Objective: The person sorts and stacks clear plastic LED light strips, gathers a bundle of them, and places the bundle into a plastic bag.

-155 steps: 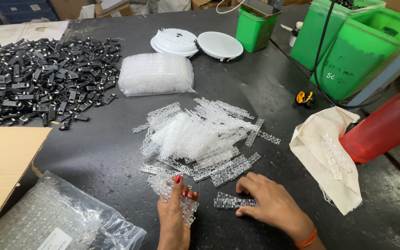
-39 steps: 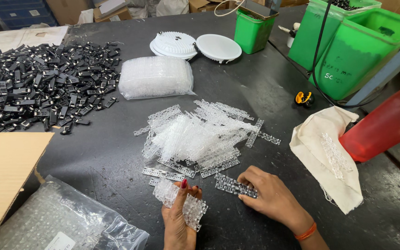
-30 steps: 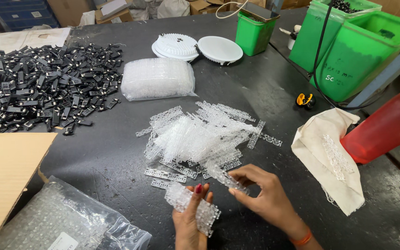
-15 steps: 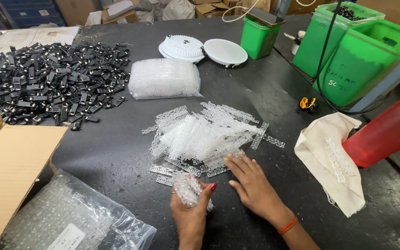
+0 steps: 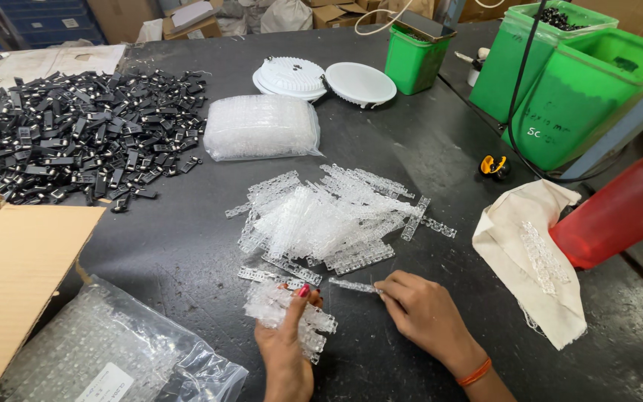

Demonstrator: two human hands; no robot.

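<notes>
My left hand (image 5: 286, 344) grips a stack of clear plastic strips (image 5: 280, 307) near the table's front edge. Just right of it, my right hand (image 5: 424, 313) pinches one end of a single clear strip (image 5: 353, 285) lying on the dark table (image 5: 187, 253). Directly beyond both hands spreads a loose pile of the same clear strips (image 5: 329, 218). One more strip (image 5: 278, 276) lies flat between the pile and my left hand.
A heap of small black parts (image 5: 76, 134) lies far left. A sealed bag of clear strips (image 5: 262, 126) and two white round covers (image 5: 325, 78) sit behind the pile. Green bins (image 5: 582, 82), a red container (image 5: 619, 212) and a cloth (image 5: 533, 253) are right; cardboard (image 5: 9, 283) and a bag (image 5: 106, 357) left.
My right hand drew a single strip from the pile's edge toward me. My left hand kept the stack and shifted slightly. The view moved a little.
</notes>
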